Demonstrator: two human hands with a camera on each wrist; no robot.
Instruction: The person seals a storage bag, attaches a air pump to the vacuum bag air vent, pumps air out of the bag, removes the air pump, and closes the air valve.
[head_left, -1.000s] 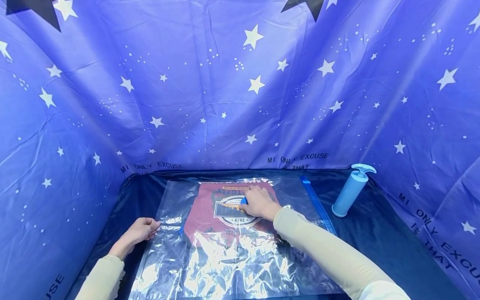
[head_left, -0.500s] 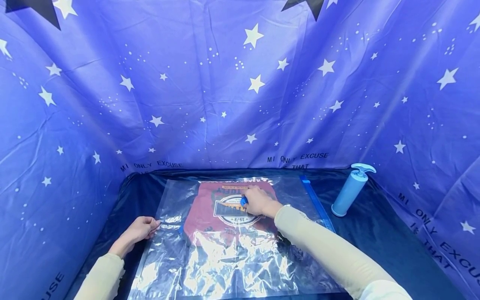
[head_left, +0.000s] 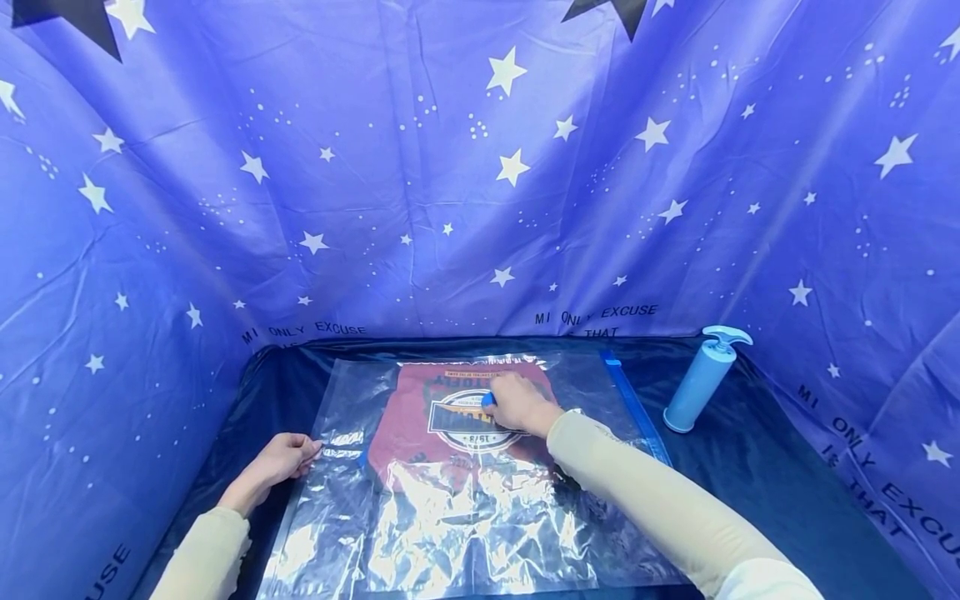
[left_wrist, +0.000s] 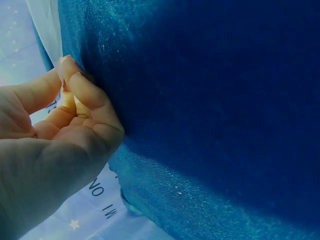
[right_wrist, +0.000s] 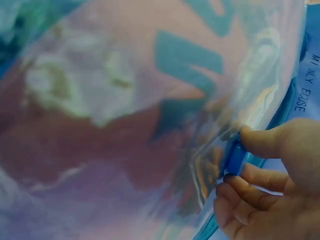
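A clear plastic vacuum storage bag [head_left: 637,533] lies flat on the dark blue cloth, with a folded dark red garment [head_left: 405,433] inside it. The garment bears a round print reading 1978. My left hand [head_left: 281,458] pinches the bag's left edge between thumb and index finger; in the left wrist view a strip of clear film [left_wrist: 47,25] runs up from those fingertips. Over the print, my right hand [head_left: 521,404] holds a small blue valve cap [right_wrist: 234,157] on the bag, thumb on one side and fingers on the other.
A light blue hand pump [head_left: 701,383] stands upright to the right of the bag. Along the bag's right side runs a blue zip strip [head_left: 637,408]. Purple star-printed curtains [head_left: 420,192] enclose the dark blue cloth [head_left: 780,492] at the back and sides.
My right fingers have drawn in and shifted slightly around the blue valve cap. The left hand keeps its place at the bag's edge, and the pump has not moved.
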